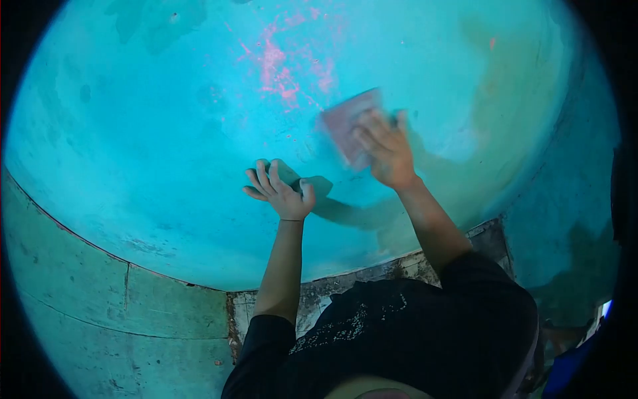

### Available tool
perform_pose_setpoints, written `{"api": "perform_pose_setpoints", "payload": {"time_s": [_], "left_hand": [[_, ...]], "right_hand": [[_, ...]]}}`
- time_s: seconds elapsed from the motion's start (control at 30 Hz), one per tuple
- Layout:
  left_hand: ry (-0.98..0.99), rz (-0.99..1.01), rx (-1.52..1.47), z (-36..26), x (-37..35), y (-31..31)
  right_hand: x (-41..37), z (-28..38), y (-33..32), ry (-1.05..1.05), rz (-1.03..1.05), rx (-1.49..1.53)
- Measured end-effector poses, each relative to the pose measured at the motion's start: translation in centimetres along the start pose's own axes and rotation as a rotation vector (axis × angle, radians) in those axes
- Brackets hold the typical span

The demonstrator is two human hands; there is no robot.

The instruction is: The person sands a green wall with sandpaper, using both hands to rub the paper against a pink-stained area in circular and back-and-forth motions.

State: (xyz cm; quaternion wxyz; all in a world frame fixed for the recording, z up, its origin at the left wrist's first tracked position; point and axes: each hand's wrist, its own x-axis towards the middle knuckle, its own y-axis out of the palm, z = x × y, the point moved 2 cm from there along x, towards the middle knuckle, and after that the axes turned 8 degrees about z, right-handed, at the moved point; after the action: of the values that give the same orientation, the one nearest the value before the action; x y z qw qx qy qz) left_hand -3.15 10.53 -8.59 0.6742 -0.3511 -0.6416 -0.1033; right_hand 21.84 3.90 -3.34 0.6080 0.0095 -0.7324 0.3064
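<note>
My right hand (385, 149) presses a flat, reddish-brown sheet of sandpaper (342, 126) against the turquoise wall (166, 133); both hand and sheet are smeared by motion. Its fingers lie over the sheet's right part, with the thumb standing out at the side. Lower and to the left, my left hand (286, 198) is open, fingers spread, holding nothing. It is close to the painted surface and throws a dark shadow beside it. Above the sheet, a bright pink patch (279, 70) shows in scratchy marks through the turquoise.
Along the bottom left runs a duller green panelled surface (73, 279) with seams. A rough, stained strip (312, 302) borders the wall's lower edge. On the right is another green surface (558, 186), with a blue object (568, 369) at the lower right corner.
</note>
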Motion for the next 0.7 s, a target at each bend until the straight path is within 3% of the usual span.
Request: {"api": "perform_pose_setpoints", "payload": {"time_s": [0.1, 0.17, 0.2, 0.23, 0.27, 0.3, 0.37, 0.4, 0.47, 0.5, 0.53, 0.6, 0.7], "left_hand": [[0.008, 0.117, -0.037, -1.4, 0.5, 0.3], [0.003, 0.133, -0.053, -2.4, 0.7, 0.8], [-0.004, 0.153, -0.066, -2.8, 0.7, 0.8], [-0.032, 0.281, -0.038, -3.1, 0.6, 0.9], [-0.025, 0.280, -0.034, -4.0, 0.9, 1.0], [-0.096, 0.335, -0.073, -4.9, 1.1, 1.0], [-0.173, 0.465, -0.104, -5.2, 1.3, 1.6], [-0.166, 0.470, -0.108, -5.3, 1.1, 1.8], [-0.158, 0.496, -0.131, -5.8, 0.9, 2.2], [-0.170, 0.536, -0.151, -5.9, 0.9, 2.3], [-0.170, 0.534, -0.150, -6.1, 0.9, 2.4], [-0.202, 0.567, -0.133, -6.6, 1.4, 2.1], [-0.197, 0.613, -0.106, -6.4, 0.9, 2.2]], "right_hand": [[-0.2, -0.9, -0.4, -0.066, 0.105, 0.041], [-0.1, -3.9, -1.8, 0.378, -0.494, -0.006], [0.1, -3.5, -1.8, 0.373, -0.495, -0.001], [0.2, -2.7, -1.5, 0.292, -0.329, 0.000], [0.3, -2.4, -1.4, 0.216, -0.167, -0.002], [0.1, -2.7, -1.6, 0.222, -0.172, -0.005], [-0.4, -2.7, -1.6, -0.107, 0.058, 0.048], [-0.6, -3.3, -1.9, -0.098, 0.056, 0.044], [-0.6, -5.9, -3.4, 0.385, -0.440, -0.007], [-0.2, -5.7, -3.1, 0.472, -0.567, 0.026], [-0.2, -4.5, -2.8, 0.470, -0.568, 0.027], [-0.2, -0.9, -2.1, -0.023, 0.027, 0.008], [-1.7, -3.4, -1.3, 0.004, -0.072, -0.024]]}}
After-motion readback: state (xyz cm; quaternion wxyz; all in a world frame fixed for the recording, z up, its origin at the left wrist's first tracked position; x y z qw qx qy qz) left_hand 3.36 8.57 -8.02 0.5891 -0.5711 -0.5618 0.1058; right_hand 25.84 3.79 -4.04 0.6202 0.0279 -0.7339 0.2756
